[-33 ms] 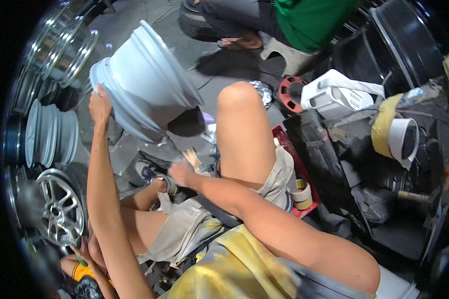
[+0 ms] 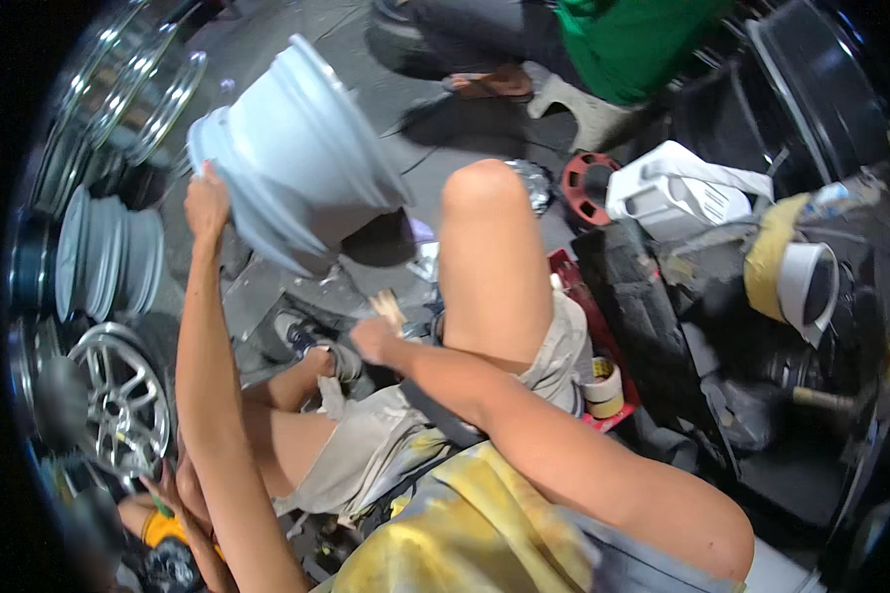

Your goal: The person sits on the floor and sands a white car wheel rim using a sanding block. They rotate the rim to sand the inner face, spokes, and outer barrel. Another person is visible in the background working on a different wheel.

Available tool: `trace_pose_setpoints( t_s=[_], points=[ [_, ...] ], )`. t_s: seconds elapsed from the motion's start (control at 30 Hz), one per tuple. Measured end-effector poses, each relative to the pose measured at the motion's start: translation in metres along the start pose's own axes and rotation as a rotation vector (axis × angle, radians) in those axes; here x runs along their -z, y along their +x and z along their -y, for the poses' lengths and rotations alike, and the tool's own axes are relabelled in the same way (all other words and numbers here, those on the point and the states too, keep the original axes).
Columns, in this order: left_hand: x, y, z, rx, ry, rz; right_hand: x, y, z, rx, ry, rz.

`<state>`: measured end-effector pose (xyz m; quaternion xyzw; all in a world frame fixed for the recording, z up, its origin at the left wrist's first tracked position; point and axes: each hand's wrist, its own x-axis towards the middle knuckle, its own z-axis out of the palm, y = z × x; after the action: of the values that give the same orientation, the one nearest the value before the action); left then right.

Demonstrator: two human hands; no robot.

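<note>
Tilting over the person's left shin, the rim (image 2: pixel 297 158) is the biggest thing in hand: a pale blue-grey wheel, matte, evenly coated, with stepped barrel rings and flared lips at both ends. Its axis runs from lower left to upper right in the head view, the far lip leaning away toward the top of the picture, the near lip facing the left arm. It sits on its lower edge on the grey floor (image 2: pixel 297 40), above the sneaker (image 2: pixel 302 331).

Left hand (image 2: pixel 208 203), arm stretched full length, is closed over the near lip of the rim, fingers wrapped on the edge. Right hand (image 2: pixel 374 341) sits well apart from it, below the rim and beside the raised right knee, clamped on a small brush (image 2: pixel 389 306) with pale bristles pointing up toward the rim; bristles are not touching the metal.

Left side: a stack of grey rims (image 2: pixel 104 257), a spoked chrome wheel (image 2: pixel 119 395) below them. Right of the knee: a red tray (image 2: pixel 603 346) holding a tape roll (image 2: pixel 603 383), a red spool (image 2: pixel 588 188), a white box (image 2: pixel 682 193). Another person in green (image 2: pixel 633 40) sits at the top.
</note>
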<state>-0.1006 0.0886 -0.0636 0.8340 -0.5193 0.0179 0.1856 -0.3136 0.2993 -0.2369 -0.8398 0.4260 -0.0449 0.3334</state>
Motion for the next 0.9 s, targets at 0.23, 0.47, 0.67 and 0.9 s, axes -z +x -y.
trace_pose_setpoints(
  t_s=[0.23, 0.47, 0.67, 0.9],
  points=[
    [0.072, -0.052, -0.038, 0.143, -0.458, 0.459, -0.050, 0.021, -0.099, -0.117, -0.027, -0.017],
    [0.040, -0.037, 0.055, 0.090, -0.923, 0.741, -0.077, 0.030, -0.150, -0.132, -0.175, 0.230],
    [0.028, -0.026, 0.041, 0.073, -1.030, 0.769, -0.134, -0.006, -0.160, -0.082, -0.604, 0.255],
    [0.032, -0.015, 0.052, 0.050, -0.937, 0.892, -0.075, 0.025, -0.112, -0.123, -0.288, 0.289]
  ],
)
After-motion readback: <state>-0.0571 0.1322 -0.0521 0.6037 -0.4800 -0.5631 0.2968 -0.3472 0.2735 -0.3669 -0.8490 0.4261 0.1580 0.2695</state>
